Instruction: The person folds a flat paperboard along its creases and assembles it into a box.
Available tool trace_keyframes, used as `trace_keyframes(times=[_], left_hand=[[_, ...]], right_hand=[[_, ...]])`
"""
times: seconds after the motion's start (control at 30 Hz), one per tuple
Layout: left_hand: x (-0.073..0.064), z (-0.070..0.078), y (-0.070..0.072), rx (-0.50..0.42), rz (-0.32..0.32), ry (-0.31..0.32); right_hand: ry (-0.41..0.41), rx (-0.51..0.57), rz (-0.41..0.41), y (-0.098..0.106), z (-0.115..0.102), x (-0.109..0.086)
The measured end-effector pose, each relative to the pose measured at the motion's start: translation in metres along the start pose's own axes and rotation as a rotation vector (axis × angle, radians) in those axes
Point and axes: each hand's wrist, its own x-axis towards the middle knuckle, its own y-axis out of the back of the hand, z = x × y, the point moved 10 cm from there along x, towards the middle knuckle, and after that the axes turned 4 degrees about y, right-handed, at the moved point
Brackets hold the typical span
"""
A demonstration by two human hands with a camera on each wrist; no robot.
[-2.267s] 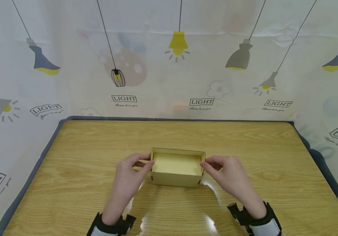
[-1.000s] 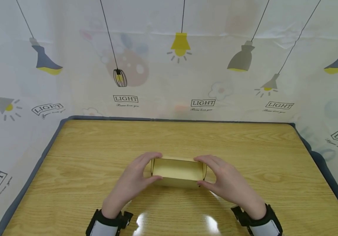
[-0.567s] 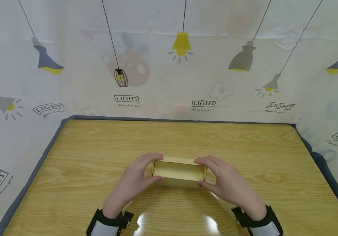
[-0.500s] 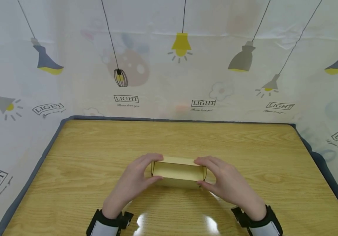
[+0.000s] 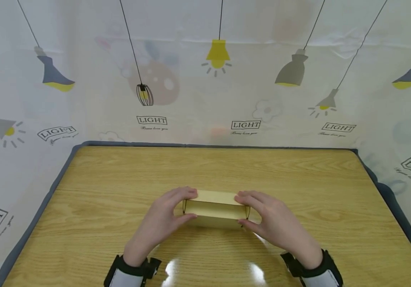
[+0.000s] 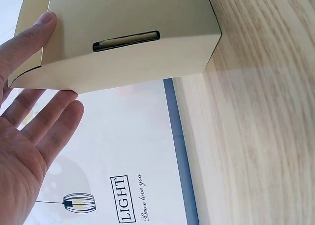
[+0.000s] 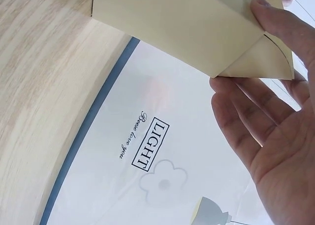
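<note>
A pale yellow cardboard box (image 5: 214, 222) stands on the table in front of me, with its lid (image 5: 216, 197) tilted forward above the opening. My left hand (image 5: 164, 218) holds the left end, thumb at the front edge and fingers over the lid's left end. At the other end my right hand (image 5: 273, 217) grips the same way, thumb at the front and fingertips on the lid. In the left wrist view, a slot shows in the box (image 6: 133, 62), and the left thumb presses near its top edge. The right wrist view has the right thumb on the box (image 7: 167, 28) and a side flap (image 7: 258, 61) beside the fingers.
The wood-grain table (image 5: 119, 171) has a dark blue-grey edging (image 5: 205, 146) at the back and sides. Behind it hangs a white cloth (image 5: 191, 91) printed with lamps. Each wrist wears a black strap with a small camera.
My fingers have moved from pinching the box's side walls to its front and lid. The lid has tilted further forward, so less of the inside shows.
</note>
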Motion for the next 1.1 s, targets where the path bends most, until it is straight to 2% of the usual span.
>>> trace_keyframes(times=[0.23, 0.53, 0.93, 1.1], left_hand=[[-0.001, 0.001, 0.0, 0.017, 0.014, -0.04], [-0.002, 0.005, 0.001, 0.064, 0.052, -0.123], [-0.011, 0.012, 0.002, 0.125, 0.116, -0.23], [-0.012, 0.013, 0.001, 0.123, 0.13, -0.254]], right_hand=[[0.044, -0.008, 0.043, 0.003, -0.003, -0.002], [0.061, -0.024, 0.039, 0.001, -0.004, -0.001], [0.116, -0.044, 0.052, -0.002, -0.008, -0.003], [0.159, -0.084, 0.061, -0.001, -0.012, -0.005]])
